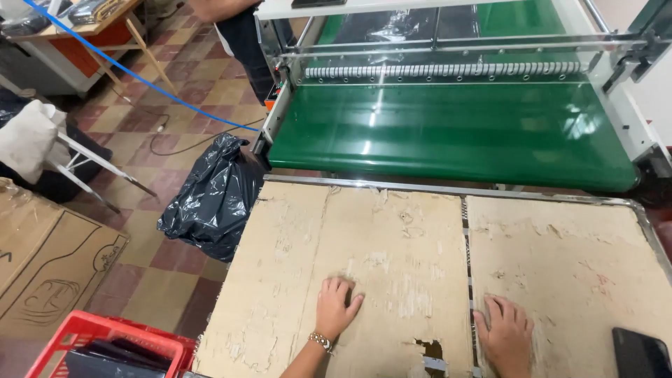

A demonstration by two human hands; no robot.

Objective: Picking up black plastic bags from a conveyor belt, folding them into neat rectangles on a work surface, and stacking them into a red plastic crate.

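both hands lie flat and spread, grip on nothing: left hand (336, 308) and right hand (505, 334) press the worn cardboard (392, 259) covering the tabletop (448, 187). green conveyor belt (448, 133) bare; nothing appears loaded yet.

Green conveyor belt (448, 133), tan scuffed cardboard (392, 266), black bag (210, 199), red crate (91, 336).

Dark flat object (640, 353) at lower right cut off by frame edge; kind not determinable. Red crate (105, 343) cropped at bottom, dark contents indistinct. Second person (238, 28) seen only from waist down at top edge. Right hand (505, 336) cropped at wrist. Cardboard box (42, 266) cut off at left.
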